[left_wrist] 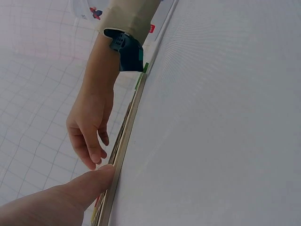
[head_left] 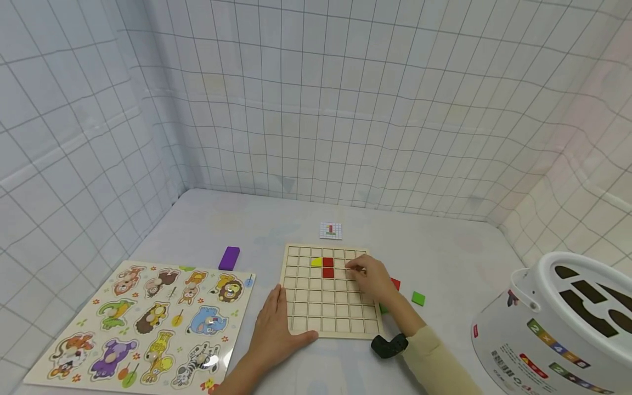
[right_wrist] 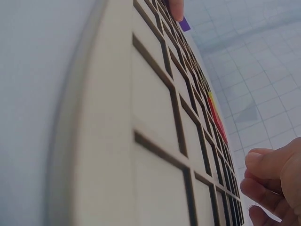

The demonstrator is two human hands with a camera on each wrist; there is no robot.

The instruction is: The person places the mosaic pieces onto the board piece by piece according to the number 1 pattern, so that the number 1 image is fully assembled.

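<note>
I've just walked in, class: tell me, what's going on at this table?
A person is working on a wooden grid board. The left hand rests against the board's near left corner; the right hand is over its right side, with no piece visible in its grasp. A yellow piece and two red squares sit in the grid. A small pattern card lies beyond the board, and a green square lies off to its right.

head view: set above and back from the board (head_left: 340,311), facing forward and down across the tabletop (head_left: 434,241) to the checked backdrop (head_left: 321,109). left wrist view: low, close, turned sideways along the board's near edge. right wrist view: nearest, skimming the squares toward the purple block (head_left: 229,258), which it shares with the head view.
</note>
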